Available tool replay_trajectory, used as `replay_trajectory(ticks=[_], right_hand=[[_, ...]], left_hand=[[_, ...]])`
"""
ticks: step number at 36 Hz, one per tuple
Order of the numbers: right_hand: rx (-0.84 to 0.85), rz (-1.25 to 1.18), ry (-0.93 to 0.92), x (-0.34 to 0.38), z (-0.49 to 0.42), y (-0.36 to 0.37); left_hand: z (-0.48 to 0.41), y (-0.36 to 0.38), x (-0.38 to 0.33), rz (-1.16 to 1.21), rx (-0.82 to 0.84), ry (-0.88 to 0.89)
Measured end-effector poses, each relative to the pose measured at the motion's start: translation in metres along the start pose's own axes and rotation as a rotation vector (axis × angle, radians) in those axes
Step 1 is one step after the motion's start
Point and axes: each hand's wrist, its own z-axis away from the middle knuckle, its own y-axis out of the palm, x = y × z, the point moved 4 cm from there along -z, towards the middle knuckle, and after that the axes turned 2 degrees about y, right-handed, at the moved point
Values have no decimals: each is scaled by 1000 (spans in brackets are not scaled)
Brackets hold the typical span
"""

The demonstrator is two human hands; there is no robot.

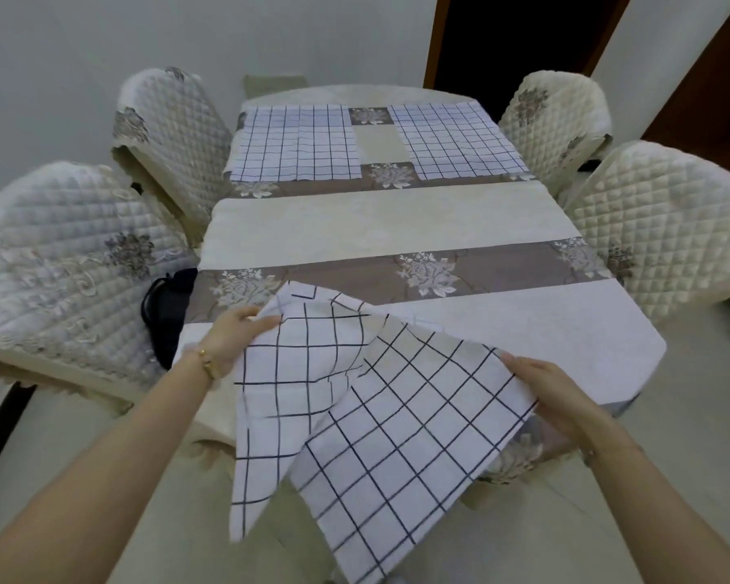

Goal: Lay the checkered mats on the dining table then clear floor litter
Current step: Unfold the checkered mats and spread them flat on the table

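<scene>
Left hand (pixel 233 338) and right hand (pixel 544 389) are gripping opposite edges of the checkered mat (pixel 367 419), which is sagging over the table (pixel 397 221) edge between them. Open tabletop is lying ahead of the hands, with the far-left mat (pixel 296 145) and far-right mat (pixel 456 139) beyond. Whether they are holding one mat or two is unclear.

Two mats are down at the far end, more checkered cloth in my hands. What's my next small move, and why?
Probably spread your hands and lower the held cloth flat onto the near end of the table. Your left hand and right hand each hold an edge, but it hangs folded off the near edge; both far mats lie flat.
</scene>
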Motion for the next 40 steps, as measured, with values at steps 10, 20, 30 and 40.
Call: replay_trajectory(ticks=[10, 20, 30, 40], right_hand=[[-168, 55, 4, 33, -58, -6], [-37, 14, 165, -20, -42, 28], [-115, 95, 100, -50, -25, 29], [-179, 42, 57, -62, -7, 33]], left_hand=[[-29, -30, 17, -84, -88, -71], [-41, -36, 39, -16, -271, -204], [-8, -66, 87, 202, -3, -407], [40, -52, 105, 24, -208, -177]])
